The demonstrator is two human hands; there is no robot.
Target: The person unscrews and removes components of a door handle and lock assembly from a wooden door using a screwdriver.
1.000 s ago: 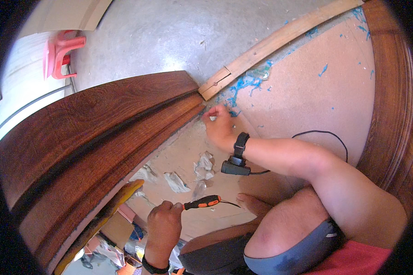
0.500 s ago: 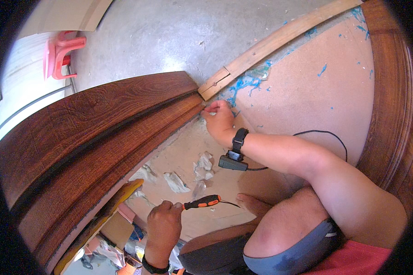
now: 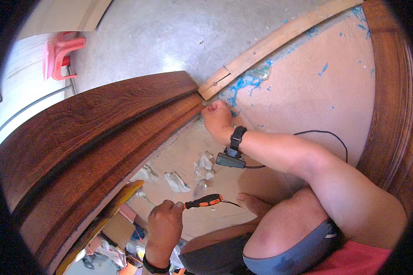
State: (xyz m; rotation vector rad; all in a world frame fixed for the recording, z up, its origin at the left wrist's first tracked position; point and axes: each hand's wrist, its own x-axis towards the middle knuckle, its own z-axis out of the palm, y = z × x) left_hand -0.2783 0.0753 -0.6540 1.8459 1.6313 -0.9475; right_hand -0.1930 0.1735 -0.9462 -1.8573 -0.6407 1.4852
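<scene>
From this distance I can't make out the fingertips of the right hand [image 3: 217, 118]: they curl inward at the end of the dark brown, grooved wooden panel [image 3: 119, 107], and whether they pinch anything I cannot tell. The left hand [image 3: 165, 224] is closed firmly round one end of a slim tool with a black-and-orange handle [image 3: 206, 200], so I lose that end inside the fist. A thin, dark curved line [image 3: 232, 202] at the other end is too fine for me to call shaft or wire.

The tool's long axis runs nearly level across my view, the free end of its handle pointing right and slightly higher than the gripped end. I see it over the tan sheet [image 3: 307, 101], near the crumpled white scraps [image 3: 176, 182]. Its handle looks rounded, mostly black, with bright orange patches toward the free end.
</scene>
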